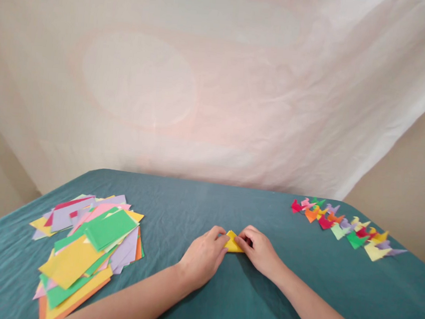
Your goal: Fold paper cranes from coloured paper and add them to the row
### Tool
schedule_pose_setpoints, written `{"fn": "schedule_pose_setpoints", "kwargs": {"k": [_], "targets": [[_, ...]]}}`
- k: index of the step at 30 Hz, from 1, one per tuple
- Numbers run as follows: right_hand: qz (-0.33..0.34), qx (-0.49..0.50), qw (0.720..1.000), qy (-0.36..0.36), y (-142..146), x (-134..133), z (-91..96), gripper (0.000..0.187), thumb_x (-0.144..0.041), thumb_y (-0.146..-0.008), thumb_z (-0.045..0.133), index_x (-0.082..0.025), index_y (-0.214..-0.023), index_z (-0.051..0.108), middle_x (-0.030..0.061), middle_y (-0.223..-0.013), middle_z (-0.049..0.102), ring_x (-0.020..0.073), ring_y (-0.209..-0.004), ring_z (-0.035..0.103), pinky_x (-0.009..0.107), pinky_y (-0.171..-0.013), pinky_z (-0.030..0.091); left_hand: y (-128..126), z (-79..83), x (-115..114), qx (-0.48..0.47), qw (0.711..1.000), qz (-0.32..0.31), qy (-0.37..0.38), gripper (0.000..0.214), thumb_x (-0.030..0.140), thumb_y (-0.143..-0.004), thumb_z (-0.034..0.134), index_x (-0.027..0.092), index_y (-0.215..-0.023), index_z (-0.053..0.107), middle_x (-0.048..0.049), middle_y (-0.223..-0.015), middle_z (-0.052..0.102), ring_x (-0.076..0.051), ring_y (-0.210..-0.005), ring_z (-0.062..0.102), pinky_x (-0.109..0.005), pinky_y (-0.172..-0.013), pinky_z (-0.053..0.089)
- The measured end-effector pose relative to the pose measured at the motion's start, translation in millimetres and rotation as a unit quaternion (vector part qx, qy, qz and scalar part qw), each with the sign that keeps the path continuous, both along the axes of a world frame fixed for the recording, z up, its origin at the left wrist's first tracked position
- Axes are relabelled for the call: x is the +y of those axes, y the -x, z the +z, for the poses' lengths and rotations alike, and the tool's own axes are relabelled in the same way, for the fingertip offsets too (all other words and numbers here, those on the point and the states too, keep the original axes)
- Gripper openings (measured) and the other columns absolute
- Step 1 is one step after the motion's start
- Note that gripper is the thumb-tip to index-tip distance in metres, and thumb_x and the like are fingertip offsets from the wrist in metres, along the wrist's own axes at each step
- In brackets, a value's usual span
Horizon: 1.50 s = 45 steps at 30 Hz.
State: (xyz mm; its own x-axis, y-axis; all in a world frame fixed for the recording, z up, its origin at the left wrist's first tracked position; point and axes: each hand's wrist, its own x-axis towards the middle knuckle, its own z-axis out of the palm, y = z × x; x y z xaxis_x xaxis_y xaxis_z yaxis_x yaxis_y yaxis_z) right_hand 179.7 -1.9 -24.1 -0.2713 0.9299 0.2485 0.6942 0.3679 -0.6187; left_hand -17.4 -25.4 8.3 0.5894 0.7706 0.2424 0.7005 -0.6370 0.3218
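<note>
A small piece of folded yellow paper (233, 244) lies on the table between my hands, partly covered by fingers. My left hand (205, 253) grips its left side, fingers bent and close together. On the right side, my right hand (258, 249) pinches the paper between thumb and fingers. The upper tip and lower edge of the paper show between the fingertips; how many layers it has I cannot tell.
A loose pile of coloured paper sheets (110, 230) covers the table's left part. Several folded paper birds (357, 239) stand in rows at the far right. A dark green cloth (178, 201) covers the table, and a pale curtain (217, 105) hangs behind it.
</note>
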Motion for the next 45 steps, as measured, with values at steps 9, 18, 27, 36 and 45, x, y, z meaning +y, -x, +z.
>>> {"fn": "schedule_pose_setpoints", "kwargs": {"k": [9,18,27,36,45], "targets": [[-0.034,-0.023,0.999,0.016,2.7,6.9,2.0,0.021,-0.032,-0.083,0.049,-0.02,-0.071,0.06,0.0006,-0.076,0.055,0.0122,-0.063,0.053,0.024,-0.059,0.039,-14.0,7.5,-17.3,0.08,0.992,-0.018,-0.099,0.032,0.029,-0.087,0.047,0.015,-0.116,0.047,-0.0095,-0.12,0.051,-0.026,-0.117,0.041,-0.041,-0.098,0.034],[-0.083,-0.05,0.995,-0.028,8.4,4.0,-3.7,0.018,-0.033,-0.081,0.051,-0.02,-0.07,0.058,0.001,-0.08,0.055,0.0128,-0.066,0.053,0.024,-0.06,0.039,-17.4,-6.7,-26.9,0.07,0.997,-0.01,-0.036,0.054,0.044,-0.088,0.038,0.013,-0.132,0.033,-0.0128,-0.137,0.037,-0.025,-0.127,0.032,-0.039,-0.105,0.027],[-0.102,-0.051,0.993,-0.037,8.7,3.0,-4.7,0.015,-0.034,-0.079,0.053,-0.021,-0.073,0.057,0.0003,-0.082,0.056,0.013,-0.067,0.053,0.024,-0.06,0.039,-18.2,-8.7,-26.2,0.082,0.996,-0.01,-0.035,0.054,0.045,-0.089,0.036,0.013,-0.133,0.033,-0.0136,-0.136,0.039,-0.025,-0.126,0.033,-0.041,-0.104,0.027],[-0.036,0.028,0.998,-0.033,0.9,-6.6,-3.1,0.015,-0.028,-0.082,0.048,-0.02,-0.087,0.06,0.0024,-0.085,0.058,0.0137,-0.068,0.054,0.028,-0.067,0.044,-18.5,-12.5,-27.1,0.095,0.994,-0.007,-0.05,0.053,0.045,-0.089,0.035,0.012,-0.132,0.033,-0.0145,-0.136,0.039,-0.027,-0.126,0.033,-0.042,-0.104,0.028],[0.016,0.072,0.997,-0.022,0.6,-14.3,1.6,0.018,-0.029,-0.083,0.049,-0.02,-0.093,0.062,0.0049,-0.088,0.058,0.0156,-0.075,0.055,0.029,-0.071,0.046,-19.2,-11.2,-27.3,0.1,0.994,-0.003,-0.041,0.053,0.045,-0.089,0.034,0.012,-0.131,0.035,-0.0144,-0.136,0.039,-0.027,-0.126,0.034,-0.042,-0.103,0.029]]}}
